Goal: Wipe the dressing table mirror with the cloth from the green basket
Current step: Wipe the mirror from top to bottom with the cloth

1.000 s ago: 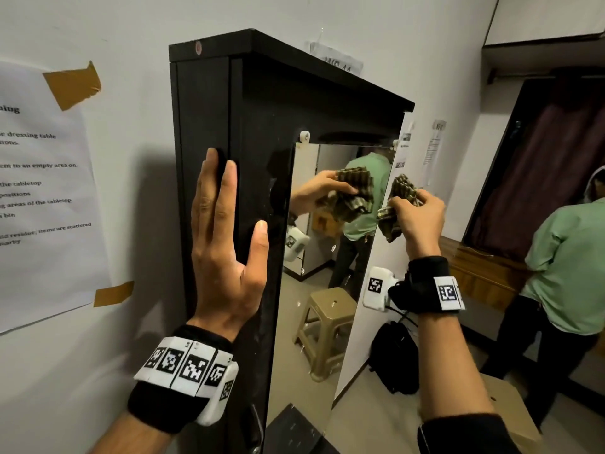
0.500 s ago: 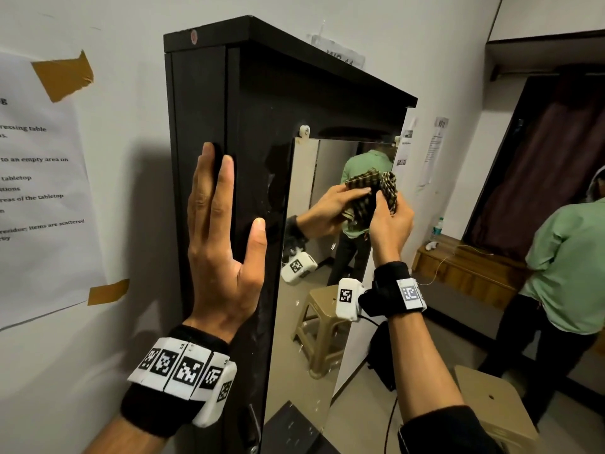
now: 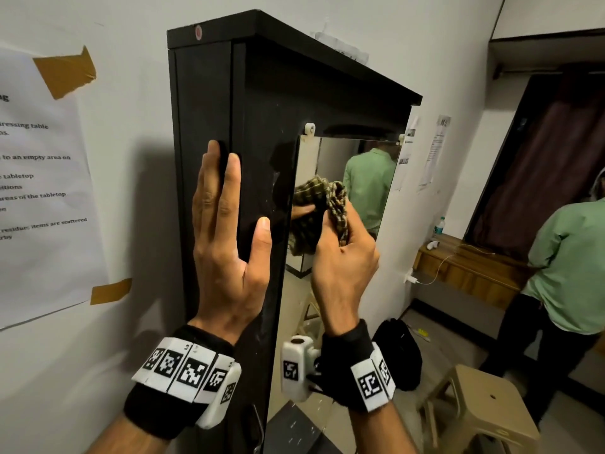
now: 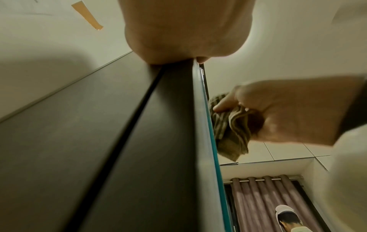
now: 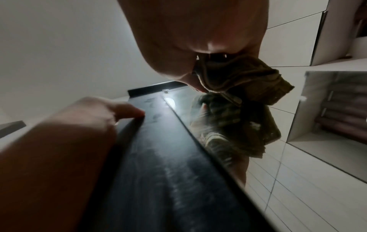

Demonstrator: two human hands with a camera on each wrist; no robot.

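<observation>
My right hand (image 3: 343, 260) grips the bunched cloth (image 3: 330, 201) against the mirror (image 3: 370, 191). My left hand (image 3: 226, 244) lies flat, fingers straight, on the black cabinet (image 3: 209, 103).

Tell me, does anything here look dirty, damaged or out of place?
Yes. The black cabinet front beside the mirror shows dusty smears and pale scuff marks. The cloth is bunched in the right hand, not flat. Nothing looks broken.

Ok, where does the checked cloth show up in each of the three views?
Head: cloth at centre, bunched in the right hand against the mirror.
Left wrist: cloth right of centre, beside the mirror's green glass edge.
Right wrist: cloth upper centre-right, under the palm, above its reflection.
Shared landmark: the black cabinet.
</observation>
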